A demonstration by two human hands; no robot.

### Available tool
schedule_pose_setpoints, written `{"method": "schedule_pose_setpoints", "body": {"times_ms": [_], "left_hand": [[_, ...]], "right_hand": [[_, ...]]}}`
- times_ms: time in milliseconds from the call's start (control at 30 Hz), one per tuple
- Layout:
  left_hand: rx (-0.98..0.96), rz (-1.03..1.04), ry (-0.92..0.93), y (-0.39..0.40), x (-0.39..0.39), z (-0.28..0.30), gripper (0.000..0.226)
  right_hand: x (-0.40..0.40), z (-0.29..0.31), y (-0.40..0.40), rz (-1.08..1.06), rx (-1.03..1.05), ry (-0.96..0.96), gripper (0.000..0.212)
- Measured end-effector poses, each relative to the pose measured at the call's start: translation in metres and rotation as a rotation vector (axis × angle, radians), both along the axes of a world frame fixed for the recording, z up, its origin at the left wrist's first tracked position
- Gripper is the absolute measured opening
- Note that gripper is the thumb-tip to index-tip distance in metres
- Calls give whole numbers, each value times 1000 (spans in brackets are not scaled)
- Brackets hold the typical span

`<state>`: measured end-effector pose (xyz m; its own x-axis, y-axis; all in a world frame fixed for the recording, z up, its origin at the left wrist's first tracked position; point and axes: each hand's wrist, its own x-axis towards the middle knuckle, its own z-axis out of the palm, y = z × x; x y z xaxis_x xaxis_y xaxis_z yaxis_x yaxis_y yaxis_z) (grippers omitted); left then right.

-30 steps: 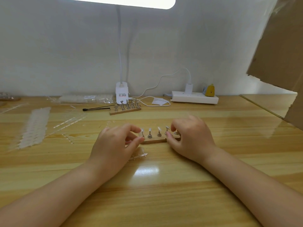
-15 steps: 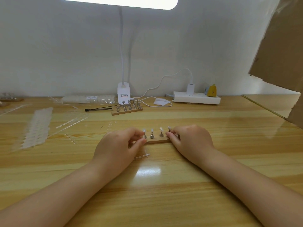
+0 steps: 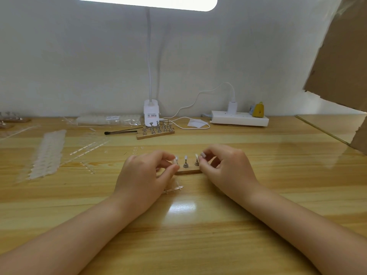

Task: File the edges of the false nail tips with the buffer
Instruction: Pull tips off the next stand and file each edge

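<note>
Both hands are parked at the little wooden stand (image 3: 188, 171) mid-desk. Left hand (image 3: 145, 175) has its fingers curled with thumb and forefinger closing on the nail tip (image 3: 176, 159) at the stand's 9 o'clock end, while the right hand (image 3: 228, 167) pinches the tip at the 3 o'clock end between curled fingertips (image 3: 202, 155). Half a second back both hands were lower, gripping the ends of the wooden base itself; now the fingers have come up onto the tips on their pegs, so I'd guess the stand is placed and they're about to pull one off or seat it. Thing is, no buffer in either hand and I honestly can't spot one anywhere on the desk (image 3: 198, 225), so filing hasn't started. Two more tips stand free on pegs between the hands (image 3: 185, 158). A clear plastic strip (image 3: 172, 189) lies just beside the left hand at 6 o'clock of the stand. Further out at 12 o'clock there's a second stand (image 3: 155, 132) with a bunch of metal pegs that look bare from here, a thin black brush (image 3: 119, 132) beside it, the lamp base (image 3: 151, 114), and a power strip (image 3: 239, 120) at 1 o'clock. Over at 9 o'clock sit rows of clear tips on sheets (image 3: 47, 153), and a plastic bag of them (image 3: 107, 120) near the wall.
</note>
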<state>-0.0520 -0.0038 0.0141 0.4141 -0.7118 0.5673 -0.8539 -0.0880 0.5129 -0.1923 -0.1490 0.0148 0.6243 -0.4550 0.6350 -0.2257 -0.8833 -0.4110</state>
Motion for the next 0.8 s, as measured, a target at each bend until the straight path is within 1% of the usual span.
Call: {"method": "schedule_pose_setpoints", "body": {"times_ms": [167, 233, 300, 400, 567, 800], "left_hand": [[-64, -32, -40, -1, -1, -2, 22], [-82, -57, -11, -1, -2, -2, 27], [-119, -90, 30, -1, -2, -2, 27], [-164, -130, 77, 0, -2, -2, 27], [-157, -151, 88, -1, -1, -2, 34], [-168, -163, 89, -3, 1, -5, 28]], "right_hand": [[2, 2, 5, 90, 100, -84, 4], [2, 2, 7, 138, 121, -97, 4], [3, 2, 10, 172, 140, -118, 2], [4, 0, 14, 230, 200, -128, 7], [4, -1, 19, 285, 179, -129, 8], [4, -1, 20, 307, 145, -120, 7]]}}
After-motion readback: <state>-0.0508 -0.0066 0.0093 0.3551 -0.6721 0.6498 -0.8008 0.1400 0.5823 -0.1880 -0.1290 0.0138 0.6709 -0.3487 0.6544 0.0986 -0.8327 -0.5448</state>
